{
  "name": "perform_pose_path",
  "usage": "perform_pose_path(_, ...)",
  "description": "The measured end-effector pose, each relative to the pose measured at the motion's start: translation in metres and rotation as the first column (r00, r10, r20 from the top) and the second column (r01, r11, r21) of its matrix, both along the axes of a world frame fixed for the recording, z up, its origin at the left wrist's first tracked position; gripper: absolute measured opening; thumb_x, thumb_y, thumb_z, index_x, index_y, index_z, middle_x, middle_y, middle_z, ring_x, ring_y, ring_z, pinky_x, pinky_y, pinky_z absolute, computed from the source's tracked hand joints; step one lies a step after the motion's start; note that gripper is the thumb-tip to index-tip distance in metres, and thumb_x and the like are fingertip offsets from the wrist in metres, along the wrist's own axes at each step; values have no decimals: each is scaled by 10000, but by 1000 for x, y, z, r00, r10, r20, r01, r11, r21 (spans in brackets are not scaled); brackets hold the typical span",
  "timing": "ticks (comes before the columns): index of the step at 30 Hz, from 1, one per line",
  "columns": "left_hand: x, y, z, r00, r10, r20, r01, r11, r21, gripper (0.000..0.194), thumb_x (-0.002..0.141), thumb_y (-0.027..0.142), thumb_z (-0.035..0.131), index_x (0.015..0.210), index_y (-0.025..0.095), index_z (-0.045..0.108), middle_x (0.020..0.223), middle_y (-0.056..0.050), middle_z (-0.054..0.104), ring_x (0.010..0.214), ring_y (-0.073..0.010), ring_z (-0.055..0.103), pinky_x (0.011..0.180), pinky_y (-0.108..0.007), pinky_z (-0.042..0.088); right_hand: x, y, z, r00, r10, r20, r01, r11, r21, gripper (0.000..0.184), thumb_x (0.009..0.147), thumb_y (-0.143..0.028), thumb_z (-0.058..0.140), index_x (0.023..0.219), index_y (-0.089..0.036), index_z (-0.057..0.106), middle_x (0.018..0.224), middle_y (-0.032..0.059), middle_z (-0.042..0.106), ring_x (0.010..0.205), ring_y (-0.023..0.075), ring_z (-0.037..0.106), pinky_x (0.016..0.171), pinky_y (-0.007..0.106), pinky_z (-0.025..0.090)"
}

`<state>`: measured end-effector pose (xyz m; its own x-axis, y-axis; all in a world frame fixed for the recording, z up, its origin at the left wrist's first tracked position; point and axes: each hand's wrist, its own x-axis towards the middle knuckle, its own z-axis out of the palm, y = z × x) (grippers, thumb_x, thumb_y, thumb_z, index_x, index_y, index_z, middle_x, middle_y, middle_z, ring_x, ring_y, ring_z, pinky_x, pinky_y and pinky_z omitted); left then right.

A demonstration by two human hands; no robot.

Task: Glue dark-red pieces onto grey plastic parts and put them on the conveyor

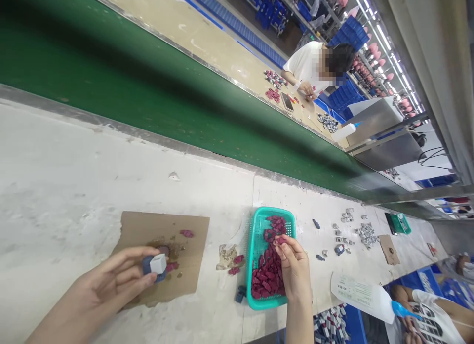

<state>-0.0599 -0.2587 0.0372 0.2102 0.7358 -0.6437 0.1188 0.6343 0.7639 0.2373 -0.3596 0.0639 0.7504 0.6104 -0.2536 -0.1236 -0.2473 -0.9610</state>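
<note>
Left hand (107,284) grip pinching white-blue block (157,266), white face up; right hand (294,267) pinching red piece (280,240) over teal basket (255,235).

Legible text: none.

Item 1: white squeeze bottle (365,295), lying on its side to the right of the teal basket (255,245). It carries a label with several lines of small greenish print, too fine to read.

Item 2: white shirt (437,324) of a seated person, farther right of the teal basket, beyond the bottle. It bears large dark printed characters, cut off at the frame edge and not decipherable.
</note>
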Motion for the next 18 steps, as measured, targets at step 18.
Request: perform_pose_path(18, -26, 18, 6, 991, 77, 108, -80, 996, 23, 467, 570, 557, 817, 850, 217, 663, 920, -79, 756, 927, -279, 691, 781, -314, 577, -128, 56, -8, 523, 598, 608, -688, 717, -113, 170, 882, -133, 610, 955, -243, 719, 914, 61, 741, 834, 186, 712, 730, 296, 595)
